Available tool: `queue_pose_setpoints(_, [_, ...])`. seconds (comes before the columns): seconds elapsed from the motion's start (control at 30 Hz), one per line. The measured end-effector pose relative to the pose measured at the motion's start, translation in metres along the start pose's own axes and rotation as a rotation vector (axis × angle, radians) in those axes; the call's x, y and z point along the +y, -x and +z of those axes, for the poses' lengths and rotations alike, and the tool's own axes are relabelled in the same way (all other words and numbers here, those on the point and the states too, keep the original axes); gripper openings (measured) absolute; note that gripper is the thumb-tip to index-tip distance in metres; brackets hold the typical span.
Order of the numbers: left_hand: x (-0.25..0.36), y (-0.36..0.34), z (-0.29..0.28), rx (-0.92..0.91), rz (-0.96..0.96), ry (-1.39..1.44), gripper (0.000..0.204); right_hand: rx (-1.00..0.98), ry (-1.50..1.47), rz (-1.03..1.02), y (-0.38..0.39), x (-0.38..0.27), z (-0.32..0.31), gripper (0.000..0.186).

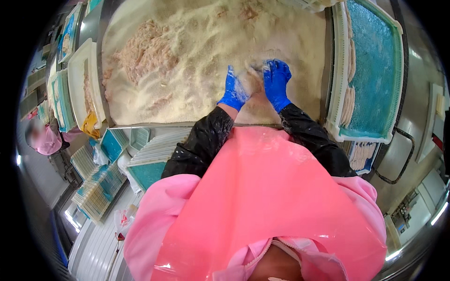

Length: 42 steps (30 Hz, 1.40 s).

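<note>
A wide metal-edged tray (pixel 159 125) of pale crumb coating lies in front of me. My left hand (pixel 234 90), in a blue glove dusted with crumbs, is over the crumbs near the tray's front edge, its fingers apart. Just to its right, my right hand (pixel 277 83), also gloved in blue, has its fingers curled round the end of a crumb-coated strip of raw meat (pixel 254 72). The strip is blurred and partly hidden between the hands. A heap of pinkish raw meat pieces (pixel 145 51) sits in the crumbs on the left.
At the right of the tray stands a white-rimmed crate (pixel 375 70) with a teal lining and coated strips along its left side. A white bin (pixel 86 70) stands on the left. Stacked trays (pixel 154 154) are below left. Another person in pink (pixel 47 140) is at the far left.
</note>
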<state>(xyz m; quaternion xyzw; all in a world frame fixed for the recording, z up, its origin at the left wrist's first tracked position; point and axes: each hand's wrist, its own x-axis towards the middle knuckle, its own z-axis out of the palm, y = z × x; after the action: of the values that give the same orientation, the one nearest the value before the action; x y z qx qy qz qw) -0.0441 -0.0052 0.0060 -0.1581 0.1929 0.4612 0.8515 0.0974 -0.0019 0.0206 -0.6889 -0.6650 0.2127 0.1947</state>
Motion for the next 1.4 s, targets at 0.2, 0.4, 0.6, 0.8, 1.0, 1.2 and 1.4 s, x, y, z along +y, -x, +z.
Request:
queue_pose_setpoints(0.2, [0.0,0.019,0.026,0.277,0.035,-0.313,0.057,-0.083,-0.298,0.203,0.017,0.018,0.003,0.039])
queue_pose_setpoints(0.4, [-0.007,0.029,0.042,-0.089,0.878,-2.052,0.058,-0.34,-0.229,-0.209,0.004,0.014,-0.052,0.037])
queue_pose_setpoints(0.6, [-0.012,0.019,0.027,0.175,0.3,-1.053,0.037,0.091,-0.65,0.06,-0.077,0.028,-0.047,0.023])
queue_pose_setpoints(0.8, [0.001,0.028,0.043,0.12,0.319,-0.461,0.044,-0.032,-0.33,-0.276,-0.044,0.042,0.007,0.033])
queue_pose_setpoints(1.0, [0.032,0.043,0.008,0.277,0.362,-0.56,0.045,-0.29,-0.843,0.242,-0.047,0.045,-0.025,0.03])
queue_pose_setpoints(1.2, [0.033,0.03,0.027,0.149,0.583,-0.513,0.03,0.299,-0.682,0.183,-0.131,0.079,0.023,0.033])
queue_pose_setpoints(1.4, [0.04,0.029,0.023,0.183,0.681,-0.623,0.03,-0.368,-0.939,0.222,-0.11,0.008,0.001,0.026])
